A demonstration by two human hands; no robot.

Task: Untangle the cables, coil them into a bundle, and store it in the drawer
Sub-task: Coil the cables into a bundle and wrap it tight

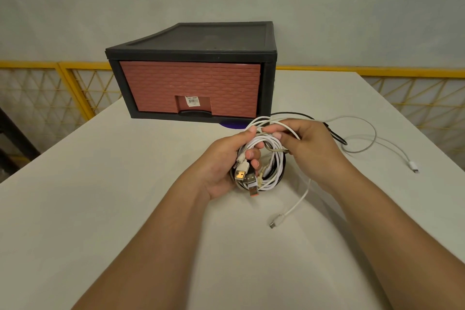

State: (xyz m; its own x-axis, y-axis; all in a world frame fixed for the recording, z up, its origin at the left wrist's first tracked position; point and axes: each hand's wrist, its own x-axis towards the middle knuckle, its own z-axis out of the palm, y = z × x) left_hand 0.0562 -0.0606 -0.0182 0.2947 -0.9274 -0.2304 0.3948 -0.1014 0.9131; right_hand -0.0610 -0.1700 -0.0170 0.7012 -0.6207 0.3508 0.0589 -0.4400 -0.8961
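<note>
Head view: one wide look down over both forearms onto a white table [113, 196].
Left hand [224, 168]: palm up, fingers curled round the coil with the thumb on top. It has the whole bundle in its grip, right in the middle of the scene.
Coil [273, 161]: mostly white loops with a few black ones among them, held between the two hands. It's on the near side of the drawer and apart from it.
Plugs [245, 178]: a cluster of USB ends and an audio jack poking out of the left palm toward the near side.
Right hand [309, 141]: fingers bent, pinching white strands at the top of the coil, fingertips close to the left thumb.
Near tail [298, 202]: a white cable drops from the coil below the right wrist and trails nearer, ending in a small plug [274, 223] that lies on the table.
Right tail [362, 141]: another white cable swings out to the right in a wide loop over the table, its connector [413, 166] lying well right of the hands.
Black cable [336, 136]: comes out from behind the right hand in a short loop on the table; where it ends I can't quite make out.
Drawer [191, 83]: red brick-pattern front, shut in its black case [201, 40], far of the hands, with a barcode sticker [191, 100] in the handle recess.
Purple patch [232, 124]: a sliver showing at the case's near edge, just beyond the coil.
Fence [75, 88]: yellow mesh beyond the table, left and right.
</note>
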